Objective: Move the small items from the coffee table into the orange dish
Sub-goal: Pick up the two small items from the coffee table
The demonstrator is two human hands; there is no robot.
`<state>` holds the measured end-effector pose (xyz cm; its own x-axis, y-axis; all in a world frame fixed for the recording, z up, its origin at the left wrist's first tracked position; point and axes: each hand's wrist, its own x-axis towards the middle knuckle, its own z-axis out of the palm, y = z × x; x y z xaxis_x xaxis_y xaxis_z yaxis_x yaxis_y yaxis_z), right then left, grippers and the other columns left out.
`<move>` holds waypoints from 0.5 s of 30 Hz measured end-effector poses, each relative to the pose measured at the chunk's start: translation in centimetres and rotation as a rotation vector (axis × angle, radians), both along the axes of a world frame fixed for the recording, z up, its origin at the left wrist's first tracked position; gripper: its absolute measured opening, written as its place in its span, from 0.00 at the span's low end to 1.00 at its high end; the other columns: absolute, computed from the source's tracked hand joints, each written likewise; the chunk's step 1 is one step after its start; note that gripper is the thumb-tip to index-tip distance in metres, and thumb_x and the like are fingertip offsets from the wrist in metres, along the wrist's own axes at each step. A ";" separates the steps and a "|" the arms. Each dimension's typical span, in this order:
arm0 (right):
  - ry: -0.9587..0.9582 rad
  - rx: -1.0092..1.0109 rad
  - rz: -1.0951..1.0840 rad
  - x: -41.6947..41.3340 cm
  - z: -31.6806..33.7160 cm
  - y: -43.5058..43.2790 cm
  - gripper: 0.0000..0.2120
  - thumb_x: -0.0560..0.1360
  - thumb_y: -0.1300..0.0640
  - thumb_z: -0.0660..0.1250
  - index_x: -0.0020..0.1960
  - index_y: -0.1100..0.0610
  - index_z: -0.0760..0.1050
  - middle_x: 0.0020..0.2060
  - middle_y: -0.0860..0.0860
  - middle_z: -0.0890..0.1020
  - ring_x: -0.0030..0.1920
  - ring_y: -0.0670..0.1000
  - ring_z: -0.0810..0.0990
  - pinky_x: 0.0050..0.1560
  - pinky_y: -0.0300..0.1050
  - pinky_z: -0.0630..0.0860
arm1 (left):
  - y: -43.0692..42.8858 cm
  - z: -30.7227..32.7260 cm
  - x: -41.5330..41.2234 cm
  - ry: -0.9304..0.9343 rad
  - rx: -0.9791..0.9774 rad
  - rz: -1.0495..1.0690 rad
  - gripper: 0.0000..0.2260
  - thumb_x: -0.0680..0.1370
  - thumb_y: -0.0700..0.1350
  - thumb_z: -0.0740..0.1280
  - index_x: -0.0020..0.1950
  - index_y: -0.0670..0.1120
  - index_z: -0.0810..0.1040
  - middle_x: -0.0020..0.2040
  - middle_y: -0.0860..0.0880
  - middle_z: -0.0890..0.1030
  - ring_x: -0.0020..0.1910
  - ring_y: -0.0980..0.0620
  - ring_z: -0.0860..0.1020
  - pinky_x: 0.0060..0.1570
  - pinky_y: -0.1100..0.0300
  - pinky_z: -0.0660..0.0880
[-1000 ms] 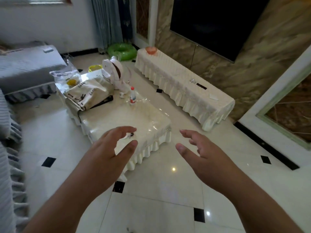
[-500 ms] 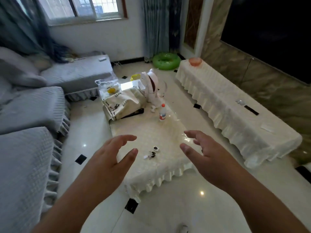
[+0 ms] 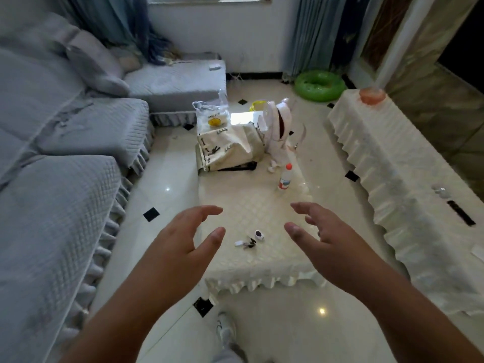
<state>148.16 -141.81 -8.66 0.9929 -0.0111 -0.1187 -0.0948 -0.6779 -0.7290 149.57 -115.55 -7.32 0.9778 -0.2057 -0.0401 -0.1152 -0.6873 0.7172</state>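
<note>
A bunch of keys with a white tag (image 3: 245,243) and a small round white item with a dark centre (image 3: 259,234) lie near the front of the cream-covered coffee table (image 3: 251,205). My left hand (image 3: 180,247) hovers open just left of them, above the table's left edge. My right hand (image 3: 324,239) is open to their right, fingers spread, holding nothing. The orange dish (image 3: 372,95) stands far away on the back end of the long cream-covered cabinet (image 3: 408,184) at right.
On the coffee table's far half stand a small bottle with a red cap (image 3: 285,178), a white fan (image 3: 276,127), a printed cloth bag (image 3: 227,150) and a plastic bag (image 3: 212,116). A grey sofa (image 3: 57,158) fills the left. A green swim ring (image 3: 320,85) lies on the floor behind.
The view has swung left and closer to the coffee table, so the keys now lie between my hands. Both hands stay open and raised as before.
</note>
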 end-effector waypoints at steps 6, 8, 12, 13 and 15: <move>0.057 -0.027 -0.012 4.0 -1.2 -0.6 0.32 0.68 0.27 0.55 0.68 0.38 0.65 0.65 0.38 0.71 0.53 0.43 0.76 0.59 0.49 0.72 | -0.4 -2.3 4.8 0.030 -0.028 0.006 0.17 0.72 0.68 0.57 0.61 0.73 0.66 0.53 0.73 0.65 0.51 0.78 0.63 0.52 0.63 0.68; 0.091 -0.036 -0.023 5.5 -1.6 -0.6 0.32 0.68 0.27 0.55 0.69 0.38 0.65 0.66 0.38 0.71 0.52 0.42 0.76 0.59 0.48 0.73 | -0.6 -3.0 6.7 0.048 -0.047 -0.003 0.17 0.74 0.65 0.58 0.62 0.71 0.66 0.54 0.73 0.66 0.51 0.76 0.64 0.52 0.63 0.67; 0.143 -0.056 -0.029 8.1 -2.4 -0.2 0.28 0.71 0.31 0.57 0.69 0.37 0.64 0.66 0.39 0.70 0.49 0.42 0.75 0.57 0.48 0.74 | -1.0 -4.3 9.7 0.061 -0.060 -0.034 0.18 0.74 0.64 0.58 0.64 0.68 0.66 0.56 0.70 0.66 0.52 0.72 0.65 0.52 0.64 0.66; 0.139 -0.062 -0.038 8.8 -2.6 0.0 0.28 0.71 0.31 0.57 0.69 0.38 0.64 0.66 0.39 0.70 0.49 0.42 0.75 0.57 0.48 0.74 | -0.9 -4.7 10.6 0.068 -0.060 -0.040 0.18 0.74 0.64 0.58 0.65 0.68 0.66 0.56 0.70 0.66 0.51 0.73 0.65 0.51 0.65 0.66; 0.137 -0.069 -0.052 10.2 -3.3 0.4 0.28 0.71 0.31 0.57 0.69 0.38 0.64 0.66 0.38 0.70 0.50 0.41 0.75 0.57 0.47 0.73 | -0.6 -5.5 12.3 0.082 -0.041 -0.056 0.19 0.74 0.64 0.58 0.65 0.68 0.66 0.56 0.70 0.65 0.50 0.75 0.66 0.50 0.66 0.66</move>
<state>158.41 -141.37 -11.99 0.9651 -0.0753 -0.2506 -0.2270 -0.7174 -0.6586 161.83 -116.12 -12.86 0.9586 -0.2628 -0.1095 -0.0924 -0.6509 0.7535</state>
